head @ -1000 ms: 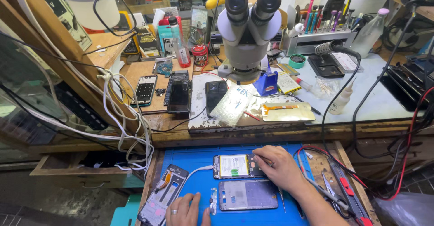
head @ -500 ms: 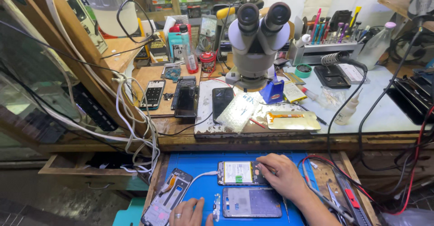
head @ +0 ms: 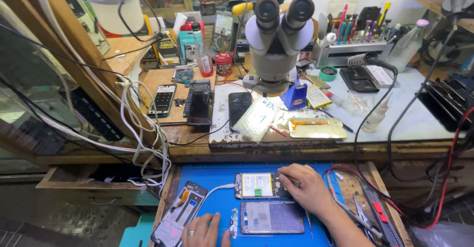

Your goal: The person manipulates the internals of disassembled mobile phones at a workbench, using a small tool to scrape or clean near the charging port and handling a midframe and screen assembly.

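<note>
1. The right hand (head: 307, 187) rests on the right end of an opened phone (head: 260, 185), fingers pinched narrow around a thin tool I cannot identify.
2. That phone lies on the blue mat (head: 222, 175), its yellow-and-white battery label facing up (a white cable plugs into its left end).
3. The left hand (head: 202, 231) lies flat on the mat, fingers loosely spread, holding nothing, just beside a phone frame (head: 178, 215).
4. A grey back cover (head: 271, 217) lies below the opened phone.
5. On the bench above, a microscope (head: 279, 34) stands near a small blue box (head: 295, 96) and a red round can (head: 223, 64).
</note>
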